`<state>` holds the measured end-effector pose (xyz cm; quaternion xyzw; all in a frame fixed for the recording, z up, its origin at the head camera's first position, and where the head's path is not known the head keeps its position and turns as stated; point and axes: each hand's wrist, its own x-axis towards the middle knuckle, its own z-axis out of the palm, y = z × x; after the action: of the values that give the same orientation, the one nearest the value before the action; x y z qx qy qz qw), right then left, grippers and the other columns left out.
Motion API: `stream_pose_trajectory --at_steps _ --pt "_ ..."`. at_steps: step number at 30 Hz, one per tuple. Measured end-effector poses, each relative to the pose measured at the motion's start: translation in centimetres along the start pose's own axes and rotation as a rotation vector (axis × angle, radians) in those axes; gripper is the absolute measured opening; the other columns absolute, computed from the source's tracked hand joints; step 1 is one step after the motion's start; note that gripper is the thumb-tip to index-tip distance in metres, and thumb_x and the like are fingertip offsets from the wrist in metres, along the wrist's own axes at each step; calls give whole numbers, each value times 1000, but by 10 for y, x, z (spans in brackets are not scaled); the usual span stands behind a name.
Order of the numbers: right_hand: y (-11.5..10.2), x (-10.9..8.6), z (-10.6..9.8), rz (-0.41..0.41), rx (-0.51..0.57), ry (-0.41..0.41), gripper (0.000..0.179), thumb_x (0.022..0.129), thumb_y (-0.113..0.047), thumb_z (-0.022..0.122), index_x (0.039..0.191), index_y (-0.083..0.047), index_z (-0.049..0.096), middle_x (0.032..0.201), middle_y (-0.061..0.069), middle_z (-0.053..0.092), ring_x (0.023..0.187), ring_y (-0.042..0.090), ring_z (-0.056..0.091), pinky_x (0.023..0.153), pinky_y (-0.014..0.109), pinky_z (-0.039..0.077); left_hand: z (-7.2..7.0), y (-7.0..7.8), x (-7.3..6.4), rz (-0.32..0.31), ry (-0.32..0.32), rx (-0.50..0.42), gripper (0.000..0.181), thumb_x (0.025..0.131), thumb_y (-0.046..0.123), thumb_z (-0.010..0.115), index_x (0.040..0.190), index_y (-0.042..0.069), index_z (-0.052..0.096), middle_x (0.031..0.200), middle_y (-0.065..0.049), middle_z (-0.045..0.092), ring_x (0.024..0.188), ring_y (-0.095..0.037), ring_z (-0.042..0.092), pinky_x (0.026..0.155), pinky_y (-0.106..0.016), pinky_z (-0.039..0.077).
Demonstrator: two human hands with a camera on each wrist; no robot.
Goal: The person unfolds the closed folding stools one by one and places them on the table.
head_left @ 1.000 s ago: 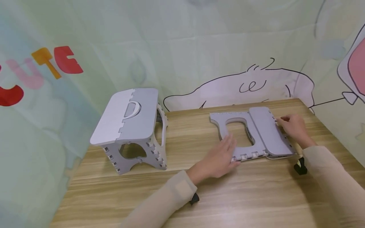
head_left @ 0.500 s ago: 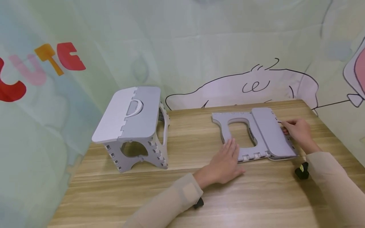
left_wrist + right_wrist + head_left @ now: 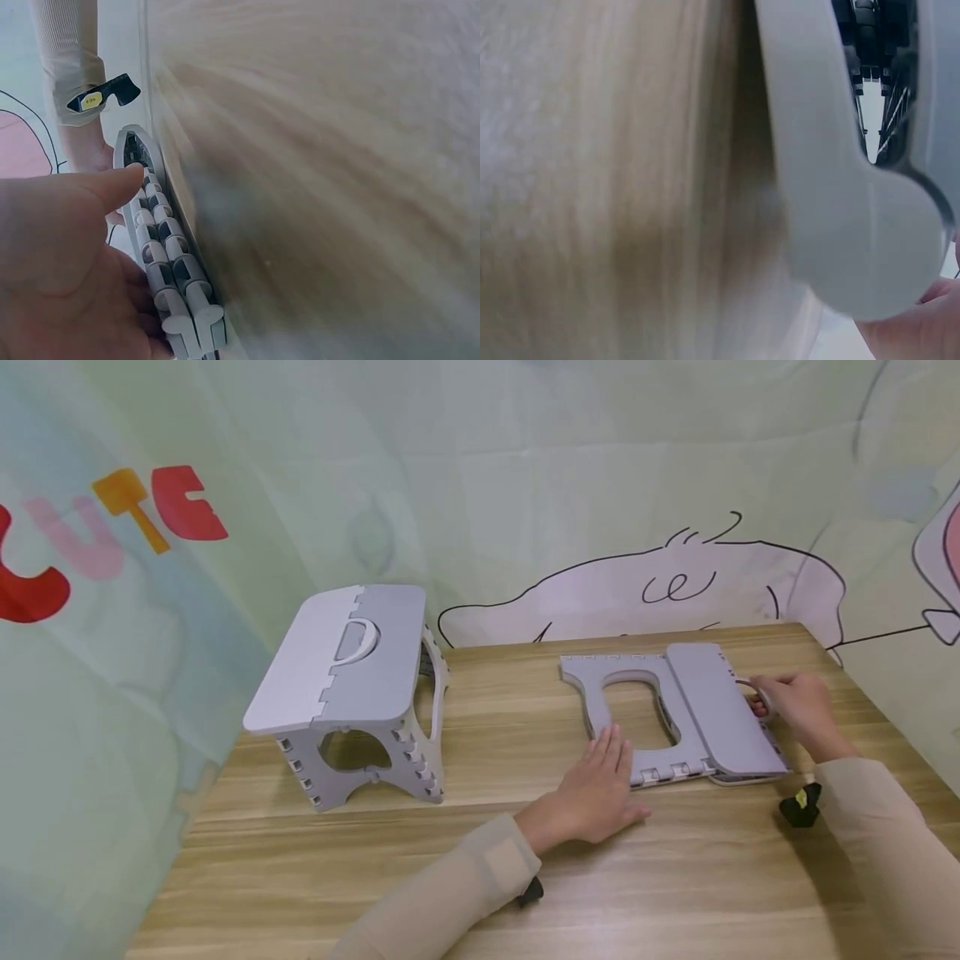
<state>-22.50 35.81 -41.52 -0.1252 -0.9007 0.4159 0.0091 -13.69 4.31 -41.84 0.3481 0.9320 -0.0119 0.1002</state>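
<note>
A grey folding step stool [image 3: 716, 710] lies folded flat on the wooden table at the right. My left hand [image 3: 596, 789] rests with straight fingers on the near left corner of its leg panel. In the left wrist view the thumb of that hand [image 3: 60, 247] lies along the stool's hinged edge [image 3: 169, 255]. At the stool's right end my right hand [image 3: 802, 710] pinches the carry handle [image 3: 763, 703], which stands out from the seat's fold. Close up in the right wrist view is the seat end [image 3: 870, 240], fingers partly visible at the lower right.
A second grey folding stool [image 3: 341, 668] stands unfolded at the left of the table, its white handle on top. Behind the wooden table [image 3: 495, 718] hangs a printed curtain [image 3: 480, 527]. Black wrist camera mounts [image 3: 800, 806] sit under the wrists.
My right hand has drawn the handle outward to the right from the folded stool. My left hand has settled flatter onto the leg panel's corner. The view has shifted slightly.
</note>
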Motion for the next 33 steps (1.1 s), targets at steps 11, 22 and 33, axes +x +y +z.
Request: stream_pose_trajectory --at_steps 11,22,33 --pt "-10 -5 -14 -27 124 -48 59 104 -31 46 124 25 51 73 0 67 64 4 63 61 15 48 -5 -2 -2 13 -12 8 86 103 58 33 158 -3 9 163 -24 -2 150 -32 -5 121 -35 5" --pt "-34 -11 -28 -6 80 -29 65 103 -38 48 132 21 50 74 -8 67 68 -2 60 66 18 46 -7 -4 -9 31 -9 -35 88 103 58 36 157 -5 7 162 -26 -4 150 -34 -6 121 -35 6" --pt "-54 -17 -38 -23 73 -11 69 103 -44 48 131 18 52 76 -7 70 68 -2 59 91 53 41 -10 -11 -11 70 -19 -94 92 102 59 37 156 -7 1 160 -28 -11 148 -35 -12 120 -36 1"
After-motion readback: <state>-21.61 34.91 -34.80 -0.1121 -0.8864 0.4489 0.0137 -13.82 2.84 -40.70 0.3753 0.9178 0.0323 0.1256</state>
